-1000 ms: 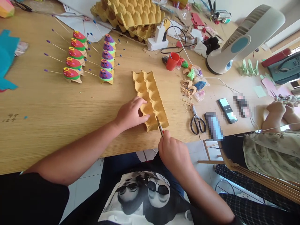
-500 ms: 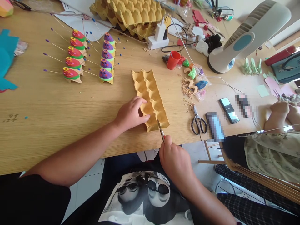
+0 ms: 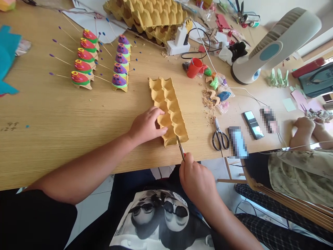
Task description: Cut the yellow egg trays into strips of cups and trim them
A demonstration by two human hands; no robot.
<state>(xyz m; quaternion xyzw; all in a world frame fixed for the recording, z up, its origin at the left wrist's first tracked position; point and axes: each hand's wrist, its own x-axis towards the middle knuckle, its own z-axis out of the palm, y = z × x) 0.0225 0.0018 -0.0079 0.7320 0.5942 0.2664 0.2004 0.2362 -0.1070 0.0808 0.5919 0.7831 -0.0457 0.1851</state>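
Observation:
A strip of yellow egg carton [image 3: 172, 104], two cups wide, lies on the wooden table in front of me. My left hand [image 3: 147, 125] grips its left side near the close end, with thumb and fingers at the cups. In my right hand [image 3: 197, 175] is a knife [image 3: 180, 146] with a thin blade and a bit of red at the handle. The blade's tip touches the carton's near edge, between the two rows of cups. Most of the handle is hidden inside my closed fingers.
Painted carton figures [image 3: 83, 64] stand in two rows at the left. Black-handled scissors [image 3: 220, 138] and phones [image 3: 253, 125] lie rightward. Behind are a red cup [image 3: 194, 67], a white fan [image 3: 270, 48] and stacked egg trays [image 3: 151, 17]. Another person's arms [image 3: 303, 133] rest at far right.
My right hand has drawn the knife slightly back toward me and down. The left hand keeps its hold on the carton. The whole view has shifted a little.

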